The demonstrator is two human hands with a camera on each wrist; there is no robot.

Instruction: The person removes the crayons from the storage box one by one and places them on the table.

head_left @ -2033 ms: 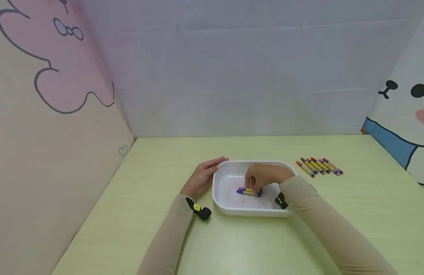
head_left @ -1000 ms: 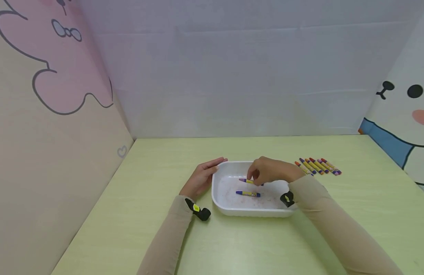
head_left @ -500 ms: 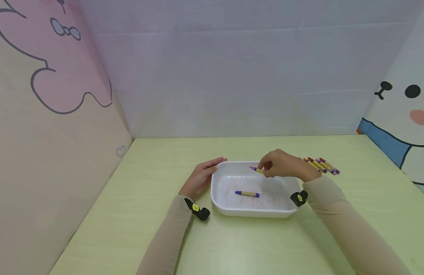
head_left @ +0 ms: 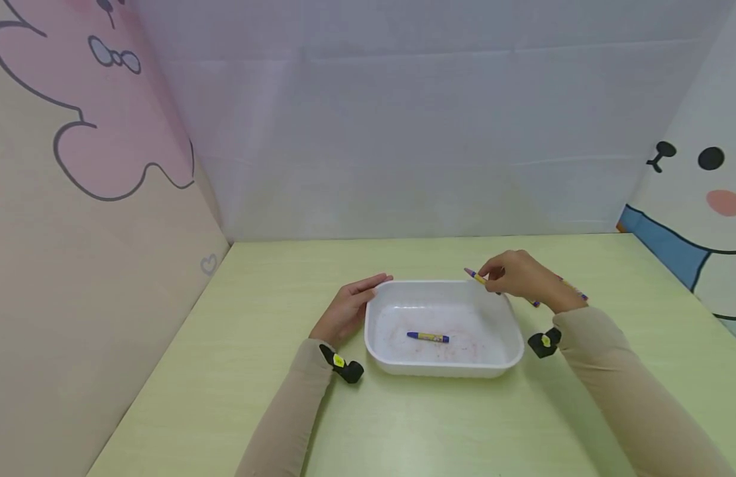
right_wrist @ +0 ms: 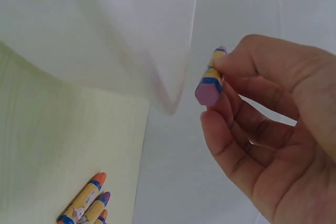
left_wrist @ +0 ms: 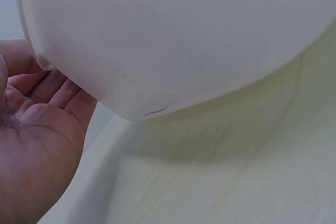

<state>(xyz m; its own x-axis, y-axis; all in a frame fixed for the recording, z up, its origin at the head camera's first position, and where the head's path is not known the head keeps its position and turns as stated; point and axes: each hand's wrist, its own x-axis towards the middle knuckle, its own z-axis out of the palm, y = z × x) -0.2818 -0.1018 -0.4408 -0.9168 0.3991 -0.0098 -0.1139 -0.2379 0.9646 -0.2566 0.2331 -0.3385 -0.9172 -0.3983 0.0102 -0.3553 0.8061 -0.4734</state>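
A crayon with a pinkish-purple end and yellow wrapper [head_left: 473,274] is pinched between thumb and fingertips of my right hand [head_left: 525,277], above the back right corner of the white plastic tray [head_left: 445,370]. Its flat end [right_wrist: 208,94] faces the right wrist camera. My left hand [head_left: 346,308] holds the tray at its back left corner, thumb at the rim and fingers along the outer wall. From the left wrist, the palm [left_wrist: 42,145] shows beside the tray's side [left_wrist: 168,40]. One blue crayon [head_left: 428,337] lies on the tray floor.
Several crayons [right_wrist: 86,200] lie side by side on the table right of the tray, mostly hidden behind my right hand in the head view. Pale walls with cartoon prints bound the yellow-green table [head_left: 284,271] at the back and sides.
My right hand has lifted the pinkish-purple crayon from beside the blue one and carried it up and right to the tray's back corner. The left hand stays at the tray.
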